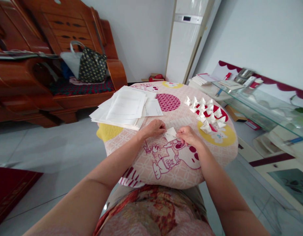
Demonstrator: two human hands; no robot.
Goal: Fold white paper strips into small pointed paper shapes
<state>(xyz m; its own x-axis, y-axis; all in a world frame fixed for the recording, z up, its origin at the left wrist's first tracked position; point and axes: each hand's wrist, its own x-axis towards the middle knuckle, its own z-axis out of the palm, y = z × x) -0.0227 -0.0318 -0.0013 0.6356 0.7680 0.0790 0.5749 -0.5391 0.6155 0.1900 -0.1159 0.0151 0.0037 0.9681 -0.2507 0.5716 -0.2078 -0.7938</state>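
Note:
A small folded piece of white paper (170,134) lies on the round table with a pink cartoon-print cloth (171,164). My left hand (154,127) pinches its left edge with closed fingers. My right hand (188,134) presses its right edge, fingers curled onto it. A stack of flat white paper sheets (125,106) sits at the table's far left. Several finished folded paper shapes (207,114) are clustered at the table's far right.
A wooden bench (43,59) with a dotted handbag (91,65) stands at the left. A glass-topped table (264,105) with books and cups is at the right. A white standing air conditioner (184,39) is behind. A red mat (9,190) lies on the floor.

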